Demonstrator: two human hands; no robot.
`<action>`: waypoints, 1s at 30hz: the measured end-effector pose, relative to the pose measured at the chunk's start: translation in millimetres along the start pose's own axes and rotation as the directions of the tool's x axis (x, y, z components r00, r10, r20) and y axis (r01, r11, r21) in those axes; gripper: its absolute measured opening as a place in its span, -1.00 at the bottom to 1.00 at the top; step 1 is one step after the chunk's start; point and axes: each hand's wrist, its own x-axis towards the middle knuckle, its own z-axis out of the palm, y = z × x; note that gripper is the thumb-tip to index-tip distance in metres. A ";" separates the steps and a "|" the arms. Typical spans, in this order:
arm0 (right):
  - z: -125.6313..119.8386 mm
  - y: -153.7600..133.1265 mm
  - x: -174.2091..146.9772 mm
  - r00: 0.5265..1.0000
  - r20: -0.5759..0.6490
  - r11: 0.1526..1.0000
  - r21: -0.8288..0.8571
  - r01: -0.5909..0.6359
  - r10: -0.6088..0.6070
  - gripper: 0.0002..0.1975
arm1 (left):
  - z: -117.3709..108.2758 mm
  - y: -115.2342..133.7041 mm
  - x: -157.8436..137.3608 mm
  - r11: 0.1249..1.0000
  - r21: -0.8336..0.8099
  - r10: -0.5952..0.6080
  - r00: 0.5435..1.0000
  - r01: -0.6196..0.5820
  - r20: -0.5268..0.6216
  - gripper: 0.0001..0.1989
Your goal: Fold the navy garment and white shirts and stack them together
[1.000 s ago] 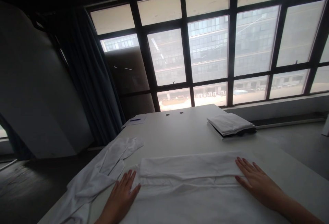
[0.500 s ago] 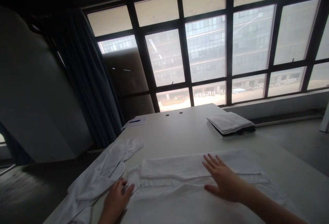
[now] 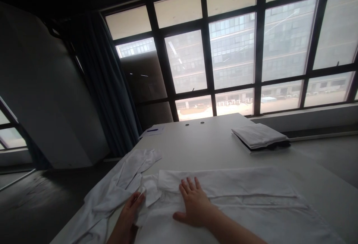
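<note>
A white shirt (image 3: 257,182) lies spread over the near part of the white table (image 3: 192,147), one long edge folded inward along its far side. Its collar (image 3: 152,191) points left. My left hand (image 3: 128,212) is closed on the collar's left edge, fingers and thumb pinching the cloth. Flat on the shirt, just right of the collar, rests my right hand (image 3: 194,203) with its fingers spread. A second white garment (image 3: 112,191) lies crumpled along the table's left edge, close beside my left hand.
A folded stack of white and dark cloth (image 3: 260,135) sits at the table's right edge. Paper with a pen (image 3: 153,130) lies at the far left corner. Two round cable holes are near the far end. Beyond stand a blue curtain (image 3: 109,87) and large windows.
My right hand has slid left along the shirt toward the collar. My left hand has closed on the collar's edge. The view has turned slightly left.
</note>
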 end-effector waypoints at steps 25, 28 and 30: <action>-0.7 3.5 -4.4 0.998 -0.050 0.998 0.045 0.040 -0.037 -0.09 | 10.7 4.5 -15.6 0.995 0.102 -0.033 0.985 0.016 0.168 -0.24; -0.5 3.6 -4.3 0.998 -0.052 0.998 0.041 0.047 -0.045 -0.10 | 14.8 4.2 -17.2 0.990 -0.054 -0.113 0.966 0.129 0.232 -0.26; -0.7 3.2 -4.1 0.997 -0.053 0.998 0.036 0.053 -0.051 -0.10 | 17.2 7.6 -22.6 0.952 -0.199 -0.166 0.940 0.231 0.299 -0.30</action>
